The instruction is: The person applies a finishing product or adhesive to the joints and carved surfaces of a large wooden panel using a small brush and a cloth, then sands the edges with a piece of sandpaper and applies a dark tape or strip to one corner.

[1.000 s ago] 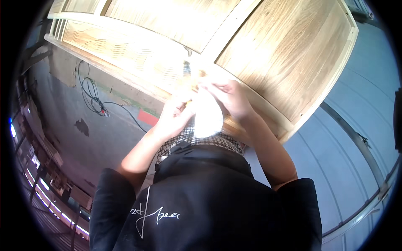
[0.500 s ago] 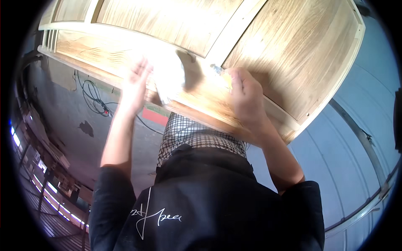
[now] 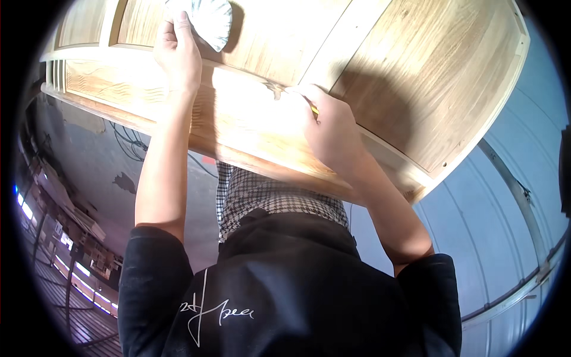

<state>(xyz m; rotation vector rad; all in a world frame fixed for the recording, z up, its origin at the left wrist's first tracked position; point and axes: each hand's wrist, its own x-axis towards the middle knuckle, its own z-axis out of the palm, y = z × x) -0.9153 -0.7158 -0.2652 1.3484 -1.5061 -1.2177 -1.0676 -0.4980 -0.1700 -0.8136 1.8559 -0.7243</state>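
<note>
White round-edged piece [image 3: 212,24]; half-hidden yellow item [image 3: 314,109].

The disc [image 3: 212,24] is showing silvery white with grey streaks, while the tool [image 3: 314,109] is revealing a bit of yellow. The panel [image 3: 440,59] is glowing honey-tan with streaky brown grain; the frame [image 3: 357,33] is looking paler, nearly cream. The board [image 3: 119,83] is bearing wavy brown lines. The trousers [image 3: 279,193] are displaying black-and-white houndstooth, and the shirt [image 3: 297,285] is appearing black with white script. The floor [image 3: 95,160] is looking grey.
</note>
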